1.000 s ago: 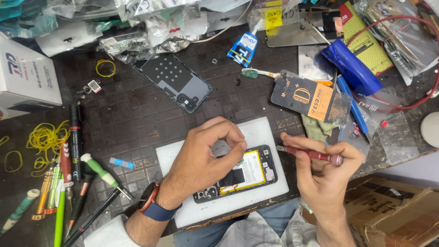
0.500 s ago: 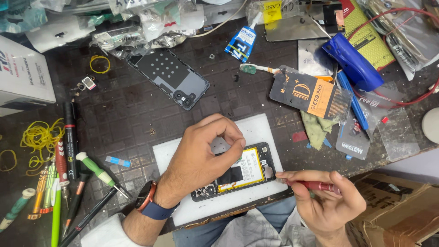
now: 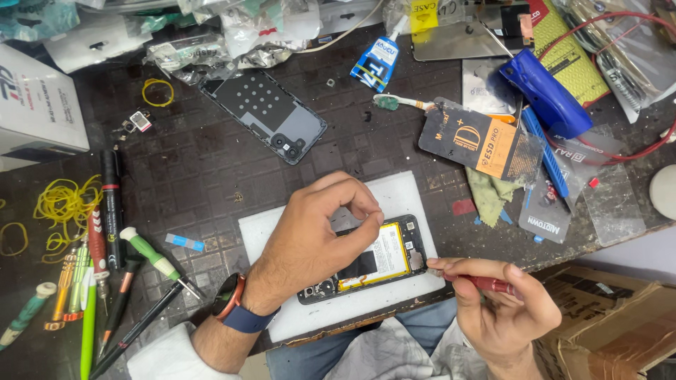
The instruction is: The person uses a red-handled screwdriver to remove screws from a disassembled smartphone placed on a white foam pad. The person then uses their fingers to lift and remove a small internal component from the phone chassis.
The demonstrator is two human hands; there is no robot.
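Phone repair workshop, cluttered bench, opened phone (image 3: 373, 260), screwdrivers (image 3: 151, 257), loose back cover (image 3: 266, 115)

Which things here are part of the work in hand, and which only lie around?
In use: left hand, right hand, opened phone, red tool, white mat.
Lying about: back cover, glue tube, rubber bands, screwdrivers, blue case.

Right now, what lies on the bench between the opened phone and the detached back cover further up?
In the head view, the left hand hovers over the opened phone; beyond it lie the white mat's edge and bare dark bench up to the back cover.
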